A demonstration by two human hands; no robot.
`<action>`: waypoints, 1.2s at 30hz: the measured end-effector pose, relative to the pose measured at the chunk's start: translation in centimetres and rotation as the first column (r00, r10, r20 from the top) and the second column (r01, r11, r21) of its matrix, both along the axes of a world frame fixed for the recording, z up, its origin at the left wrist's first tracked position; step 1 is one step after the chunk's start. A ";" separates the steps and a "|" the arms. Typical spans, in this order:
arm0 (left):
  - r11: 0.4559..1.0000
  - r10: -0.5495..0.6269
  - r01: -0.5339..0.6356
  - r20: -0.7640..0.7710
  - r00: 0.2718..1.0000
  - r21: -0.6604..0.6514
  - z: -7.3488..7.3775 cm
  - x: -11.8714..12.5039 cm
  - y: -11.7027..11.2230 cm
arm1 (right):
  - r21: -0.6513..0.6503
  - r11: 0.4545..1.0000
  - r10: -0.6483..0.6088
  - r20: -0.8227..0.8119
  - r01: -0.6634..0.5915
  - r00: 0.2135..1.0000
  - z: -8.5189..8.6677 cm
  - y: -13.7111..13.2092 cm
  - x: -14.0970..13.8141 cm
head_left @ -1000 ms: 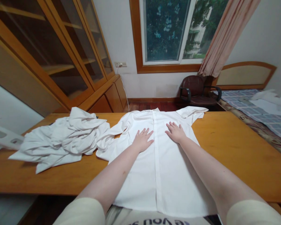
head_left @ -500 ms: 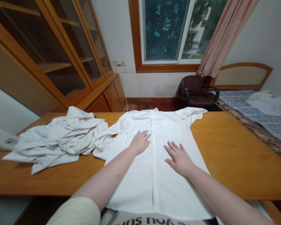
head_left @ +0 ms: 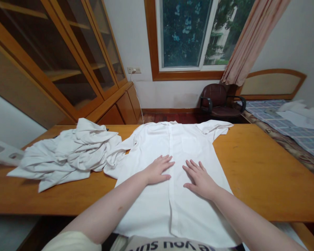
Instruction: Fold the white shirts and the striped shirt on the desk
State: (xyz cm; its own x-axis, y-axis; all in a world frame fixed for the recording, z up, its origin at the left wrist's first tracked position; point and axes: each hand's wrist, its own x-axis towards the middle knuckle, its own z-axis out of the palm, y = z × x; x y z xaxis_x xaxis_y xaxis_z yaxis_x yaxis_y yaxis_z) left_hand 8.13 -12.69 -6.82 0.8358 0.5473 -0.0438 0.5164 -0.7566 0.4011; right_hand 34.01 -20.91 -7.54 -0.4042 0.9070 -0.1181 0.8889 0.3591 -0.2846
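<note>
A white short-sleeved button-up shirt (head_left: 154,143) lies spread front side up on the wooden table, its collar end away from me and its hem at my waist. My left hand (head_left: 159,169) rests flat on it just left of the button placket, fingers apart. On the right half, below the chest pocket, my right hand (head_left: 199,177) lies with fingers spread. Neither hand grips the cloth. The left sleeve is crumpled, and the right sleeve is bunched at the far edge. The placket is slightly rippled near the hem.
A heap of white cloth (head_left: 68,153) lies on the table (head_left: 261,174) to the left, touching or close to the shirt's left sleeve. A white plastic object (head_left: 5,151) is at the far left. Beyond stand a glass-door cabinet (head_left: 94,101), an office chair (head_left: 219,101) and a bed (head_left: 290,115).
My left hand has slid down the shirt toward me and slightly right, to the placket. My right hand has barely shifted. The placket's lower part has rippled.
</note>
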 end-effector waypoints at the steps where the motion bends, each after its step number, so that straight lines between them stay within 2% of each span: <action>1: 0.997 -0.067 0.065 -0.039 0.997 -0.036 0.3 0.0 -0.7 | -0.032 0.998 0.052 -0.006 -0.053 0.999 0.2 0.0 0.1; 4: 0.984 -0.158 0.139 -0.178 0.971 -0.115 1.0 0.3 -2.8 | -0.138 0.980 0.143 -0.001 -0.142 0.990 1.0 -0.3 0.0; 7: 0.982 -0.162 0.131 -0.254 0.954 -0.134 1.5 0.5 -4.8 | -0.217 0.959 0.188 0.012 -0.181 0.982 1.9 -1.1 -0.9; 10: 0.986 -0.137 0.102 -0.297 0.945 -0.128 1.4 0.7 -6.7 | -0.262 0.935 0.246 -0.003 -0.238 0.969 2.8 -2.2 -2.0; 12: 0.991 -0.107 0.077 -0.322 0.941 -0.106 0.7 0.8 -8.1 | -0.277 0.927 0.264 0.008 -0.251 0.965 3.1 -3.0 -2.8; 15: 0.999 -0.034 0.037 -0.340 0.940 0.003 -1.2 1.1 -10.2 | -0.252 0.940 0.254 0.072 -0.229 0.965 2.8 -4.5 -4.1; 18: 0.994 0.053 -0.020 -0.313 0.948 0.109 -3.0 1.3 -12.0 | -0.146 0.971 0.209 0.117 -0.191 0.971 1.4 -6.2 -5.3; 21: 0.991 0.065 -0.030 -0.267 0.962 0.132 -3.7 1.0 -13.0 | -0.069 0.985 0.167 0.140 -0.159 0.976 0.0 -7.5 -5.8; 24: 0.996 -0.018 0.039 -0.241 0.970 0.080 -2.2 0.2 -12.6 | -0.076 0.980 0.190 0.083 -0.184 0.978 0.2 -7.4 -5.0; 27: 0.991 -0.134 0.130 -0.183 0.974 -0.032 0.7 -0.7 -10.8 | -0.158 0.946 0.270 -0.096 -0.282 0.958 2.1 -5.9 -2.9; 28: 0.990 -0.140 0.133 -0.153 0.978 -0.057 1.6 -0.9 -9.9 | -0.172 0.943 0.260 -0.151 -0.285 0.954 2.8 -5.1 -2.1; 30: 0.998 -0.059 0.056 -0.097 0.994 -0.042 2.9 -1.2 -7.9 | -0.134 0.972 0.165 -0.193 -0.193 0.967 3.6 -3.3 -0.7; 33: 0.985 0.150 -0.143 -0.069 0.986 0.101 2.8 -1.0 -4.9 | 0.034 0.999 0.001 -0.134 0.003 0.991 2.8 -0.2 0.5; 36: 0.961 0.225 -0.200 -0.123 0.967 0.189 1.1 -0.5 -3.0 | 0.152 0.984 -0.091 -0.045 0.097 0.995 0.7 2.7 0.9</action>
